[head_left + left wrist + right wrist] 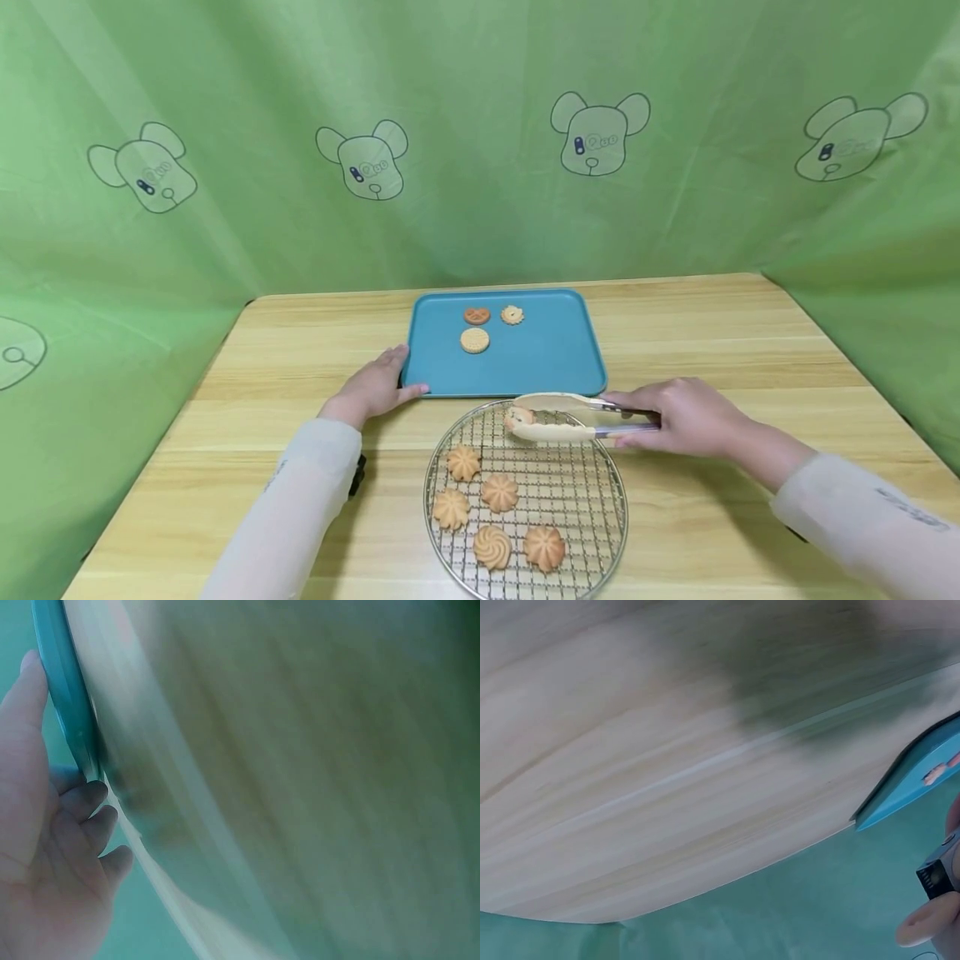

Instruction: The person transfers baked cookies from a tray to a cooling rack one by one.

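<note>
Wondering what step this is, anyone? Right hand (690,421) has the tongs (570,432), yeah?

Yep, fingers wrapped round the handles. There's a cookie (519,417) between the tips, at the far edge of the rack (585,492), close to the tray (540,358). I'd call it the picking-up step. Can't tell if it's lifted clear of the mesh or just sitting there.

And the left hand (375,385)?

Gripping the tray's near left corner, thumb by the near edge, fingers on the left side. Probably steadying it.

So what does the next move need?

My guess: an even squeeze, then a small lift over the tray's rim. Five more cookies (499,492) sit on the rack and three biscuits (475,340) on the tray.

Which way do the tongs point?

Tips to the person's left, handles to the right. Long axis runs sideways, pretty much along the tray's near edge, and looks roughly level with the counter (285,375). Cookie's partly hidden, so can't call its axis.
</note>
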Demonstrator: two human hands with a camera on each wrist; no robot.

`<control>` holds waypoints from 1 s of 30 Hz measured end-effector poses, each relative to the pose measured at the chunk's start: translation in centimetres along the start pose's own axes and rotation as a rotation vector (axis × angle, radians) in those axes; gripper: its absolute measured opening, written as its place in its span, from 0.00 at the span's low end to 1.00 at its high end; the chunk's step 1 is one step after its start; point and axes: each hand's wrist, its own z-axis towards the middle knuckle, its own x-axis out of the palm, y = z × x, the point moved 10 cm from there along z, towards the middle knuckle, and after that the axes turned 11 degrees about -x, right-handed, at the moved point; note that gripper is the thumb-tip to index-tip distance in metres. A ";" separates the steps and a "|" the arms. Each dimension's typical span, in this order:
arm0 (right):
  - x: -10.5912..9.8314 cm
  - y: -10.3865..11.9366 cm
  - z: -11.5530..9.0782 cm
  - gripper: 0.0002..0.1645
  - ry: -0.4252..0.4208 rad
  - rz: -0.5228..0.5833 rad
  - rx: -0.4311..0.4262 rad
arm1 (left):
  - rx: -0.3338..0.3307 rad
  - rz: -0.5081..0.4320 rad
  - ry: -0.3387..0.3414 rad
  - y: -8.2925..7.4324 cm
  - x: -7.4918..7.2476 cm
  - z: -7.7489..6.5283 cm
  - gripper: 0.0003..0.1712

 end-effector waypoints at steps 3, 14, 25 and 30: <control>-0.2 0.2 -0.3 0.34 0.006 0.000 -0.025 | 0.000 0.000 -0.002 0.0 0.0 0.0 0.53; -0.6 1.4 -1.6 0.33 0.026 0.015 -0.156 | 0.001 -0.004 -0.004 0.0 0.0 0.0 0.52; -0.6 2.0 -2.7 0.33 0.033 0.037 -0.210 | -0.002 0.000 0.001 0.1 0.2 0.1 0.53; -0.7 2.3 -2.7 0.33 0.043 0.057 -0.229 | 0.003 0.001 -0.006 0.0 0.1 0.1 0.53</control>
